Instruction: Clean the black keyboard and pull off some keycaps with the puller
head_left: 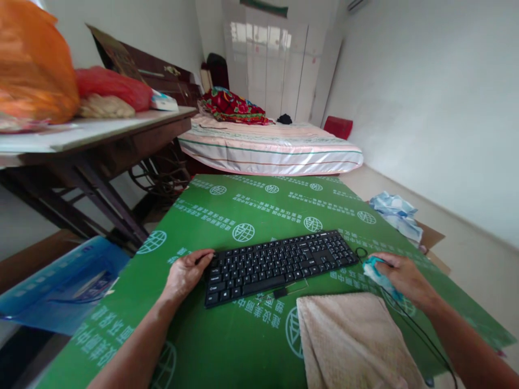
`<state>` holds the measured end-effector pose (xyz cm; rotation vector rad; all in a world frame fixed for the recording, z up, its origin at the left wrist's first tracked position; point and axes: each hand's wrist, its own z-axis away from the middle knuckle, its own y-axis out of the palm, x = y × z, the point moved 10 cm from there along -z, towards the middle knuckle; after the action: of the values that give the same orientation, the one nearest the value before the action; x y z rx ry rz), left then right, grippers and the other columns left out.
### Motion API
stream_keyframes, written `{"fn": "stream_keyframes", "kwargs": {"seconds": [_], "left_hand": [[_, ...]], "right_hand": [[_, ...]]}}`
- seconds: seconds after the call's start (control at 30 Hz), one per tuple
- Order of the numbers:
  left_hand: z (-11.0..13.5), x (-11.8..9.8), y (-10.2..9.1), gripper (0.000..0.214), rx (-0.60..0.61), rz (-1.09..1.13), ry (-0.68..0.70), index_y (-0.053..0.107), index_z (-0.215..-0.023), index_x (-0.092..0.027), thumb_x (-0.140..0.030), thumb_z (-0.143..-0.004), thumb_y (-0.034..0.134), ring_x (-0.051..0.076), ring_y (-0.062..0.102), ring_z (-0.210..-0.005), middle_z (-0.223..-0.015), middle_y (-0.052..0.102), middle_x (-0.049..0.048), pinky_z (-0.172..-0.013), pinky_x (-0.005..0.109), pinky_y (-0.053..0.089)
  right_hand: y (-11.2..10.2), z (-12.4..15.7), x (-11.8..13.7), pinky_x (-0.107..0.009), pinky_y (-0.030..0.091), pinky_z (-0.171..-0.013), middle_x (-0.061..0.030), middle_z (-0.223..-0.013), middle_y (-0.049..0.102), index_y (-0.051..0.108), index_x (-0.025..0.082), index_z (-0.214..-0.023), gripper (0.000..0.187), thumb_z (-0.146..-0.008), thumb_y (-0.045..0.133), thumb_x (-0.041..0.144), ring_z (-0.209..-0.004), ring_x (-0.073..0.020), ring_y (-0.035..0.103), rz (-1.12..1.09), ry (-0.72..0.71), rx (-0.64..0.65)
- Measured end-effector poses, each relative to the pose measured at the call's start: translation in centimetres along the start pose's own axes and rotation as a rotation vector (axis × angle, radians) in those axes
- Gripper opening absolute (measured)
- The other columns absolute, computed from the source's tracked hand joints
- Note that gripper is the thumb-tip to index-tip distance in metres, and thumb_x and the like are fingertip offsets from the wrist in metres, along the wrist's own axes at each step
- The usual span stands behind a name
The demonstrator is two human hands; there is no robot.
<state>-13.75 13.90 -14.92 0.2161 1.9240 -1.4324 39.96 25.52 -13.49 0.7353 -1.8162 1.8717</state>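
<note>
Pinching the far left corner of the black keyboard (279, 265), the left hand (187, 274) brings thumb and fingertips nearly together. The keyboard's long axis runs rightward and slightly away from this hand, its far end lying just beside the right hand; the left, being in contact, is nearer. Casing: hard plastic, long rectangle, white-marked keys. Right of the left hand, by the keyboard's near edge, lies 1 small dark piece (279, 293), identity undetermined. Beneath: smooth green board (227, 335) with pale globe prints. Between the 2 forearms, nearer the wearer, lies 1 beige towel (352, 340), coarse in texture. The right hand (405, 275) curls firmly around 1 wad of blue-and-white cloth (375, 275), soft and fuzzy. Thin black cable (427, 339) trails below that hand; whether the fingers also enclose it cannot be told.
</note>
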Motion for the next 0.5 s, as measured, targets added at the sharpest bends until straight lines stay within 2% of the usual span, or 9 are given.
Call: {"fn": "stream_keyframes", "kwargs": {"seconds": [0.07, 0.2, 0.33, 0.5], "left_hand": [[0.1, -0.1, 0.1, 0.044, 0.014, -0.005, 0.011, 0.071, -0.096, -0.021, -0.051, -0.075, 0.046, 0.023, 0.068, -0.089, -0.094, 0.074, 0.0029, -0.082, 0.028, 0.052], [0.2, -0.4, 0.2, 0.045, 0.046, -0.012, 0.026, 0.071, -0.095, -0.019, -0.049, -0.075, 0.045, 0.022, 0.067, -0.090, -0.096, 0.074, 0.0032, -0.083, 0.028, 0.052], [0.6, -0.9, 0.1, 0.045, 0.088, -0.010, 0.058, 0.070, -0.099, -0.019, -0.048, -0.075, 0.045, 0.021, 0.067, -0.092, -0.098, 0.074, 0.0033, -0.085, 0.028, 0.052], [0.9, -1.1, -0.2, 0.053, 0.095, 0.008, 0.089, 0.067, -0.108, -0.015, -0.049, -0.073, 0.046, 0.024, 0.066, -0.097, -0.107, 0.071, 0.0073, -0.089, 0.031, 0.052]], "right_hand": [[-1.1, -1.1, -1.3, -0.033, 0.048, -0.063, -0.0066, -0.086, 0.073, 0.072, 0.015, -0.098, 0.045, -0.068, 0.048, 0.038, -0.070, -0.0247, 0.064, 0.032, 0.067, -0.035], [-2.7, -3.0, -2.4, -0.033, 0.047, -0.062, -0.0092, -0.091, 0.073, 0.073, 0.014, -0.098, 0.044, -0.065, 0.049, 0.033, -0.070, -0.0252, 0.064, 0.041, 0.114, -0.106], [-2.7, -4.3, -3.8, -0.033, 0.046, -0.058, -0.0107, -0.081, 0.073, 0.072, 0.011, -0.098, 0.043, -0.066, 0.050, 0.031, -0.062, -0.0245, 0.063, 0.038, 0.152, -0.091], [-2.4, -4.9, -5.7, -0.031, 0.047, -0.060, -0.0093, -0.077, 0.073, 0.074, 0.012, -0.089, 0.036, -0.068, 0.049, 0.028, -0.061, -0.0225, 0.062, 0.052, 0.133, -0.079]]}}
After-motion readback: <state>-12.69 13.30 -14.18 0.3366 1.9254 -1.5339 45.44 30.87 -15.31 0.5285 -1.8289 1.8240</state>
